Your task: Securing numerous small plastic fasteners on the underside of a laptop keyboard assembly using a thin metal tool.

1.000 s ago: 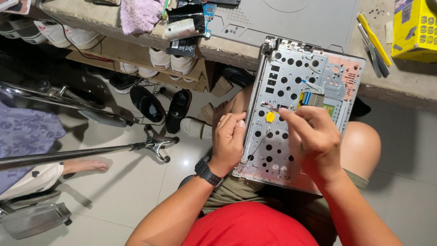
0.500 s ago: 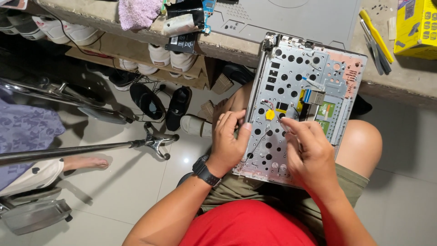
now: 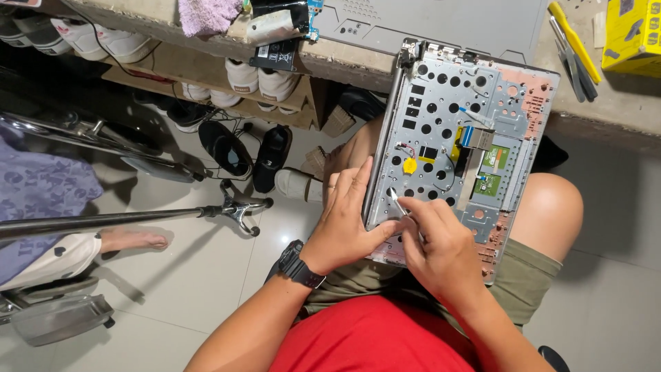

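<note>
A: Two bare hands work on an opened laptop shell (image 3: 458,138), a grey metal plate full of round holes. It rests tilted on the person's knees, its far end leaning on the edge of a concrete ledge (image 3: 606,114).

B: What does each hand do?

A: The left hand (image 3: 344,220) lies along the plate's left edge near its lower corner, fingers spread wide and flat, thumb reaching onto the metal. It steadies the shell and holds nothing. The right hand (image 3: 437,251) is pinched narrow around a thin metal tool (image 3: 398,204), perhaps a small screwdriver or tweezers; I cannot tell which. Its tip touches the plate near the lower left corner, just beside the left thumb.

B: Which step is this?

A: It looks like loosening or picking at a small fastener there. The next move probably calls for a firm hold on the shell and the tip kept seated in that spot.

B: What else is around?

A: A yellow round battery (image 3: 410,165) sits on the plate above the tool. On the ledge's right end lie a yellow-handled tool (image 3: 575,31) and a yellow box (image 3: 633,34). Shoes (image 3: 272,155) stand on the tiled floor to the left.
</note>
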